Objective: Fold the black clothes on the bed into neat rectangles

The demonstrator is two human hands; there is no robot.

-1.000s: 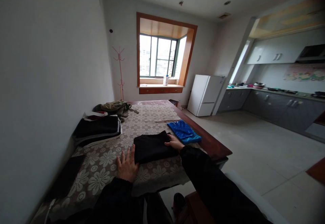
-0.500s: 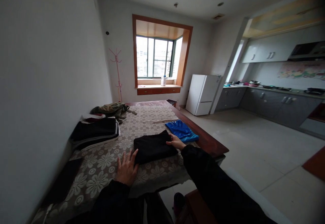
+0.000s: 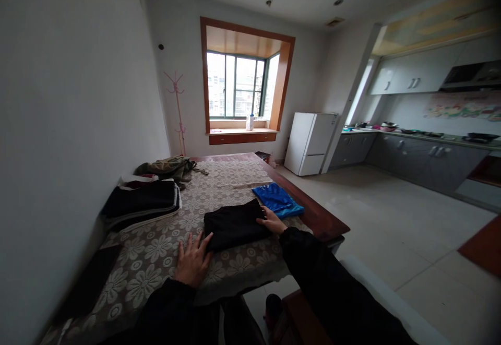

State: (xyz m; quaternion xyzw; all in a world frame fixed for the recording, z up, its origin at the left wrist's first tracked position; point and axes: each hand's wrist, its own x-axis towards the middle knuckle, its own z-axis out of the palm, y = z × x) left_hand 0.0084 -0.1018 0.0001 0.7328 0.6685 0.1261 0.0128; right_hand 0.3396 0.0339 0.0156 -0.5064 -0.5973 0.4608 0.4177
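Observation:
A folded black garment [image 3: 234,224] lies on the table's flowered lace cloth [image 3: 156,253]. My left hand [image 3: 191,261] rests flat on the cloth with fingers spread, its fingertips at the garment's near left edge. My right hand [image 3: 270,220] lies on the garment's right edge, fingers extended. A folded blue garment [image 3: 277,199] sits just right of the black one, near the table's right edge.
A stack of folded dark clothes [image 3: 143,204] and an olive bundle [image 3: 168,167] lie by the left wall. A dark flat item [image 3: 92,282] lies at the near left. Beyond are a pink coat stand [image 3: 178,110], a white fridge [image 3: 311,143] and kitchen counters [image 3: 430,157].
Both hands stay on the black garment, almost unmoved. The head view has drifted slightly, shifting the scene left.

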